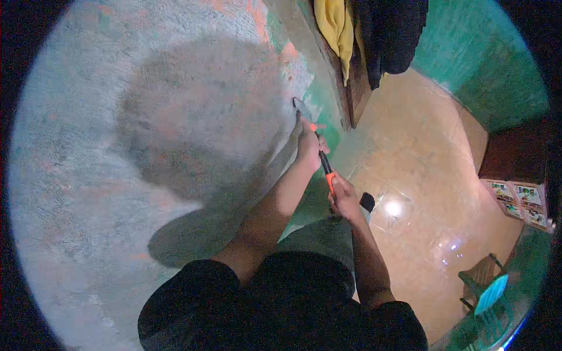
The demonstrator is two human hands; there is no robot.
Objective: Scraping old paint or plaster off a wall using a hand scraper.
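My left hand (309,145) is wrapped around the upper part of a black and orange long-handled tool (325,163) that looks like a scraper. Lower down, my right hand (345,198) grips the orange end of its handle. The tool's head is at the wall (202,114) on my left, by the border between pale, rough plaster and green paint; blur hides its exact shape and whether it touches. A large shadow of my head and arms falls across the plaster.
Yellow cloth (336,30) and dark cloth (395,39) hang over a wooden piece of furniture (362,98) ahead. Beige tiles (412,145) cover the floor on my right. A turquoise plastic chair (491,294) stands at lower right, and a dark cabinet (513,153) at far right.
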